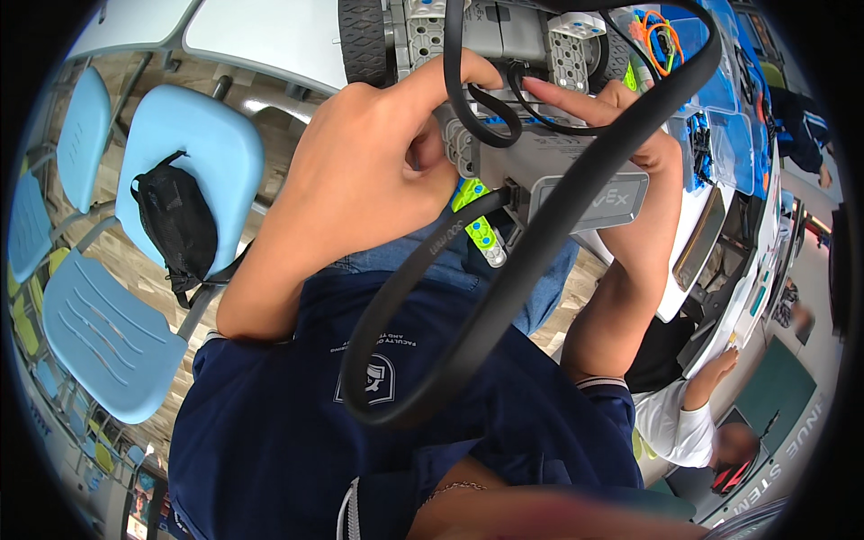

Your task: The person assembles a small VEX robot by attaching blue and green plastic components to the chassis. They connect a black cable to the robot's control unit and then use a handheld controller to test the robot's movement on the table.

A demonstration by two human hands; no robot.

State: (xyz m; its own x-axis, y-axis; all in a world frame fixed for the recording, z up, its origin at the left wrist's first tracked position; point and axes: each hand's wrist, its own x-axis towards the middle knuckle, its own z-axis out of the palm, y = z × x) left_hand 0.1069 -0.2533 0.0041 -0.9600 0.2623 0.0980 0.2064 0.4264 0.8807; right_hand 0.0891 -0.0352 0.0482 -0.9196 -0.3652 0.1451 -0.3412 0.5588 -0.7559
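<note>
Evidently both hands are at work on a wheeled machine [504, 34], which sits just beyond the fingertips. The left hand [360, 157] is bent, its index finger reaching to the black cable [499, 137] and its thumb curled in beside a grey bracket [461, 148]; whether these fingers pinch anything, I cannot tell. The right hand [614, 101] points its index finger inward, the tip at a small black plug [517, 76], with the other fingers folded and partly hidden; their grip cannot be made out. The two index fingertips are near each other, with a narrow gap between them.

Below the fingers, on the near side, a grey box [619, 200] faces the wearer, and a bright green strip [477, 219] hangs beside it. A thick dark loop [493, 310] sweeps in front of everything, crossing the right hand. A tyre [362, 40] stands above the left knuckles. Right of the right fingers are clear bins [731, 148]; well left of the left fingers, a black pouch [175, 225] rests on a blue chair [216, 135].
</note>
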